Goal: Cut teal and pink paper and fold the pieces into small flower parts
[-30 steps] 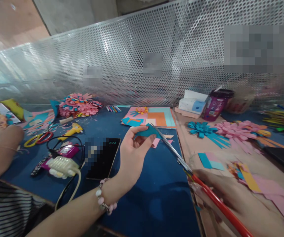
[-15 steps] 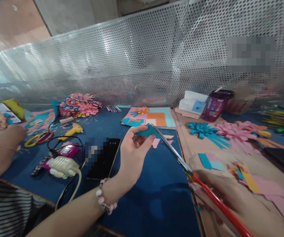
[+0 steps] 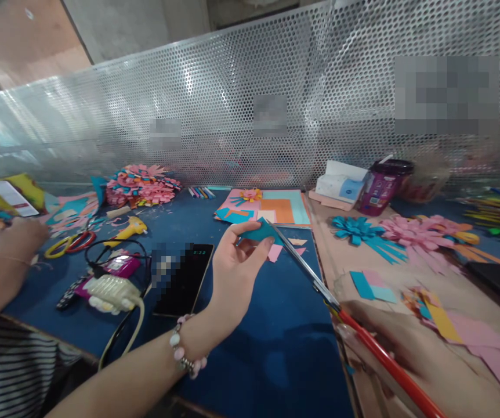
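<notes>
Between its thumb and fingers, my left hand (image 3: 236, 270) pinches a small piece of blue paper (image 3: 258, 231) above the blue tabletop. A beaded bracelet (image 3: 179, 351) circles that wrist. My right hand (image 3: 389, 342) is closed around red-handled scissors (image 3: 376, 348), which slant up and to the left. Their silver blades (image 3: 300, 261) reach the right edge of the blue paper, and the tip lies at it. Small pink scraps (image 3: 275, 252) lie on the table just behind my left hand.
A phone (image 3: 184, 278), a pale-cased plug (image 3: 111, 290) with cables and a yellow glue gun (image 3: 128, 229) lie left. At the far left another person's hand (image 3: 21, 241) works. Paper flowers (image 3: 357, 229) and a purple cup (image 3: 380, 186) are on the right. A perforated metal panel (image 3: 215, 116) stands behind.
My hands, the scissors and the blue paper hold nearly the same position. At the far left, the other person's hands have shifted slightly.
</notes>
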